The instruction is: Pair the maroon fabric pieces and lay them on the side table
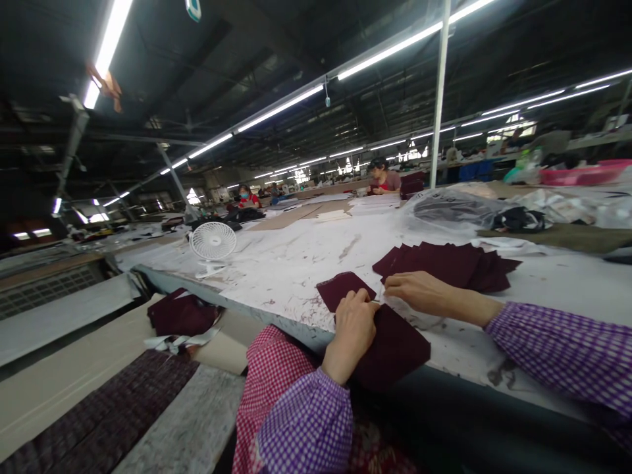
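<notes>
Head view: left hand tight on maroon fabric, right hand's grip unclear; fan label illegible.

Textile workshop, hall-sized. Long white worktable, stained. On it: fanned maroon fabric pieces, white desk fan. Above it: long rows of tube lights, dark roof. Toward its far end: two co-workers. Left of it: more maroon cloth.

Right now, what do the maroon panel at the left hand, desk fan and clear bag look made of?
Maroon panel: cloth, probably; matte, sharply cut.
Desk fan: likely white plastic; slim-ribbed, sheen unclear.
Clear bag: glossy plastic film, likely; wrinkled, see-through.
</notes>
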The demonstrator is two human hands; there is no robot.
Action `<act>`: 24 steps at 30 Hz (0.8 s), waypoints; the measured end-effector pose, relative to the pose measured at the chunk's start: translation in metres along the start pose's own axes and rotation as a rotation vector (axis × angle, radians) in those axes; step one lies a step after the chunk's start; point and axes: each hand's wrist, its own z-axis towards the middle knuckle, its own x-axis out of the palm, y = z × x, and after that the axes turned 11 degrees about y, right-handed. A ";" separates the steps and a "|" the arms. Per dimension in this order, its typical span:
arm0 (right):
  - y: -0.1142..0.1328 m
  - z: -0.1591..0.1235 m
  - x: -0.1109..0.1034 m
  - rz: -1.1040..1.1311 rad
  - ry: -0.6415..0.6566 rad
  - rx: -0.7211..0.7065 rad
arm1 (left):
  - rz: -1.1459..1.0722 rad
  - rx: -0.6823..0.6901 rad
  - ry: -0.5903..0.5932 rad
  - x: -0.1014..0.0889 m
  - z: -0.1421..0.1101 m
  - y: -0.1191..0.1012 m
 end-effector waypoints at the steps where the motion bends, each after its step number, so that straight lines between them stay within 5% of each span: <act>1: 0.002 0.000 -0.002 0.079 -0.014 0.007 | 0.001 -0.001 -0.001 0.000 0.001 0.000; 7: 0.017 0.005 -0.001 0.219 0.017 0.033 | -0.011 0.014 0.016 -0.006 -0.002 0.001; 14: 0.018 0.001 -0.002 0.302 0.025 -0.042 | -0.153 -0.020 -0.083 -0.013 -0.033 0.034; 24: 0.030 0.001 -0.009 0.044 0.112 -0.092 | -0.193 0.013 -0.148 -0.007 -0.040 0.047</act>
